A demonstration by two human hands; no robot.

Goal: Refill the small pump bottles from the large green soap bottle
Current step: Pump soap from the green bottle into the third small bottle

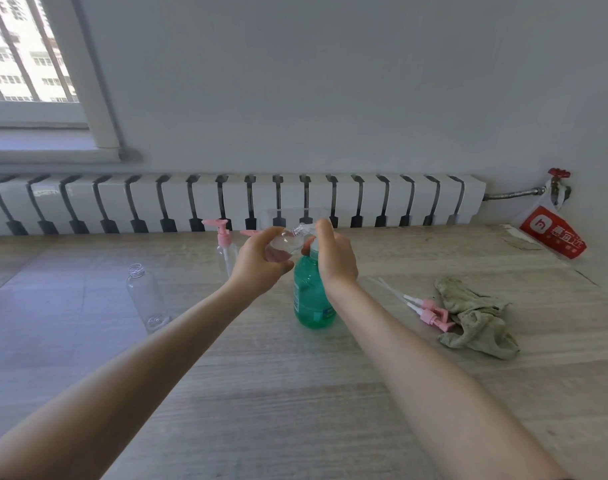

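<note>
From the head view, the left hand point(261, 263) grips a small clear bottle point(288, 241), fingers curled round its body, tilted with its open neck towards the right hand point(333, 254). That hand curls over the top of the large green soap bottle point(313, 299), which stands upright mid-table point(295, 393). One uncapped clear bottle point(144, 296) stands well to the left. One capped bottle point(225, 249) with a pink pump stands behind the left hand; a second pink pump head point(249, 233) peeks out beside it, its bottle hidden. Two loose pink pumps point(430, 310) lie touching one crumpled cloth point(475, 318) on the right.
</note>
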